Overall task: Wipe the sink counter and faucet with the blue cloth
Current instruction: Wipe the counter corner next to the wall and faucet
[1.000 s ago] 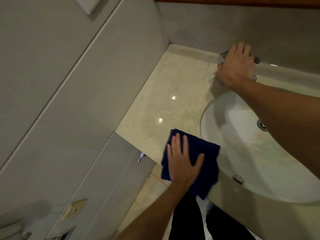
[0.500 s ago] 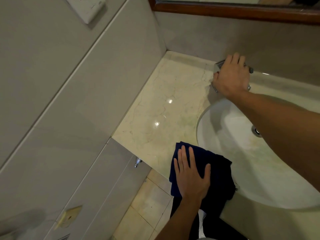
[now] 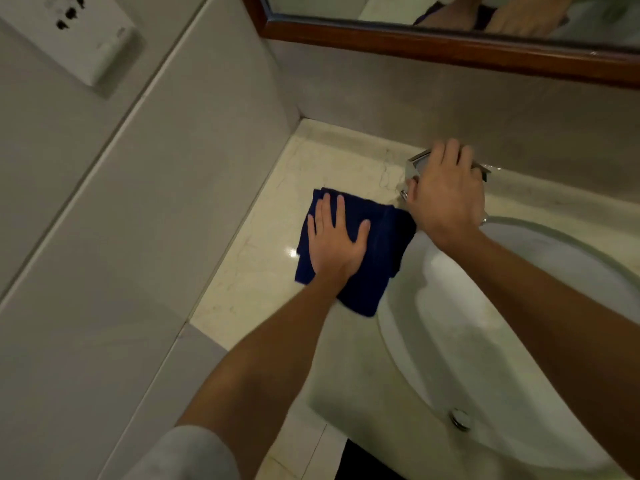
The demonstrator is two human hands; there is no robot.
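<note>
Blue cloth (image 3: pixel 374 244): dark, folded, flat on the marble counter (image 3: pixel 263 271) left of the basin, under my left hand (image 3: pixel 336 244), fingers spread and pressing. Sink (image 3: pixel 519 358): white, oval, holding only its drain plug (image 3: pixel 460 419) (chrome). Faucet (image 3: pixel 415 166): mostly hidden by my right hand (image 3: pixel 446 195), curled over it. Mirror (image 3: pixel 450 46), wood-framed, above

A dark blue, folded terry cloth (image 3: pixel 377 244) is spread flat on the pale cream marble sink counter (image 3: pixel 263 271), between the grey side wall and the white oval basin, its lower right corner reaching the basin's rim. A polished chrome faucet (image 3: pixel 414 168) is seated at the back of the counter, just beyond the cloth's far corner, and is largely hidden from view.
</note>
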